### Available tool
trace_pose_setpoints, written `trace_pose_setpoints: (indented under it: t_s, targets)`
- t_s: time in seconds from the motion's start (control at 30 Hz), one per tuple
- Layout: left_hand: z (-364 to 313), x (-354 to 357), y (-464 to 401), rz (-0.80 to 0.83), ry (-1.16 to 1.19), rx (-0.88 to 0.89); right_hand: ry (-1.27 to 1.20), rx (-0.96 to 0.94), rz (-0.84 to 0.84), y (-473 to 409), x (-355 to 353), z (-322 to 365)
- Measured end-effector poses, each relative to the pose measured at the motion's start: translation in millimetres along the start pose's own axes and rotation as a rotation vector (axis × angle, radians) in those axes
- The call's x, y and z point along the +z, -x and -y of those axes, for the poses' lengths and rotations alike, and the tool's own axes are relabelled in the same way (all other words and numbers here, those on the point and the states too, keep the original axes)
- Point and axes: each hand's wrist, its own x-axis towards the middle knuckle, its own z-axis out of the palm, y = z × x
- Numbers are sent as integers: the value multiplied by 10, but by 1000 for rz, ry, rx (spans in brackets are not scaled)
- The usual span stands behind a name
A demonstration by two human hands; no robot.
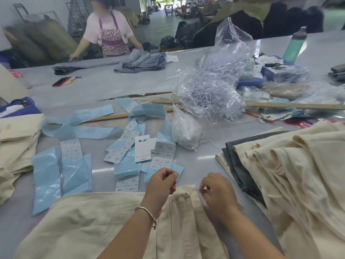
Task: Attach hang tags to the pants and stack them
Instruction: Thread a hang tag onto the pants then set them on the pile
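Note:
Cream pants [97, 219] lie flat in front of me at the table's near edge, waistband away from me. My left hand [161, 181] hovers over the waistband with fingers curled; what it pinches is too small to tell. My right hand [216, 189] is at the waistband's right end, fingertips pinching something small and white there. A white hang tag [142, 148] with black characters lies among blue sticker sheets [74, 171] and size labels [162, 156]. A small bag of white strings [184, 131] sits beyond.
A pile of cream pants [298, 165] with a grey pair [240, 165] lies at right, more cream fabric [16, 143] at left. Clear bags of plastic fasteners [211, 85], wooden rulers [291, 105], a green bottle [295, 45]. A person in an apron [108, 32] works across the table.

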Motion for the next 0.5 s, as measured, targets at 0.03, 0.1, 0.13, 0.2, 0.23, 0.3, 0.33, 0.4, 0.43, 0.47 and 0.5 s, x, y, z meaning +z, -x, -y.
trace_pose_setpoints:
  t_s: [0.03, 0.1, 0.13, 0.2, 0.23, 0.3, 0.33, 0.4, 0.43, 0.47, 0.5]
  targets:
    - [-9, -17, 6, -5, -31, 22, -16, -80, -174, 37, -17, 5]
    - [-18, -40, 17, -14, -94, 64, 19, -184, -294, 98, -55, 58]
    - [-17, -46, 22, -16, -115, 76, 28, -208, -270, 142, -27, 75]
    - [-4, -44, 33, -7, -140, 80, -33, -182, -115, 260, 86, 68]
    - [7, -39, 42, 6, -153, 72, -94, -127, -34, 326, 139, 61]
    - [38, -30, 64, 43, -183, 51, -259, 16, 51, 439, 235, 49]
    - [56, -26, 74, 60, -196, 43, -329, 84, 50, 460, 279, 35]
    - [89, -15, 94, 81, -224, 36, -407, 193, 52, 422, 328, 16]
    - [98, -10, 103, 85, -233, 37, -424, 225, 79, 389, 328, 24]
    - [101, -7, 110, 87, -236, 39, -440, 238, 120, 355, 319, 41]
    - [100, -5, 115, 89, -235, 42, -450, 236, 162, 328, 311, 61]
